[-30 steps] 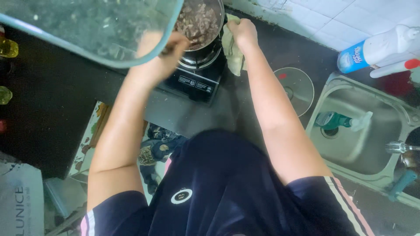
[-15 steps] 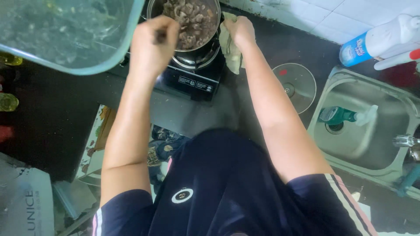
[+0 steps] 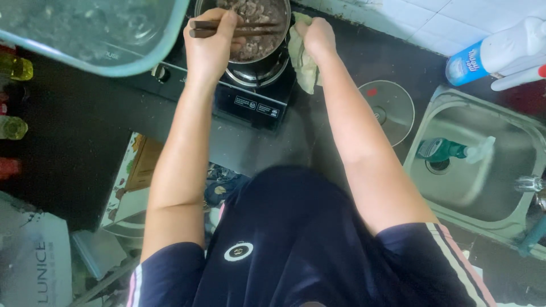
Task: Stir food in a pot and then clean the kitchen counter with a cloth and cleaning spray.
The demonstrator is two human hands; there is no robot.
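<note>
Your left hand (image 3: 211,48) is curled shut around a pair of dark chopsticks (image 3: 236,28), and their long axis runs nearly level across the view, from your knuckles out to the right over the mouth of the steel pot (image 3: 257,57), so the tips lie rightward of your fingers and above the brown chopped food (image 3: 253,23) inside. Your right hand (image 3: 318,37) sits at the pot's right rim, closed on a pale folded cloth (image 3: 301,65) that hangs down between palm and metal; it looks as though the cloth pads a handle, though the handle itself is hidden. Of the two hands the left one is over the food and the right one beside it. The pot stands on a black single-burner stove (image 3: 250,105) set on a dark countertop (image 3: 68,142) (the surface is dull and nearly black). To the right a round glass lid (image 3: 389,108) lies flat on the counter, near a steel sink (image 3: 512,170) with a green bottle (image 3: 441,149) lying in the basin. A clear plastic tub (image 3: 85,34) fills the upper left, close to the lens, and white tiles (image 3: 432,17) back the counter.
</note>
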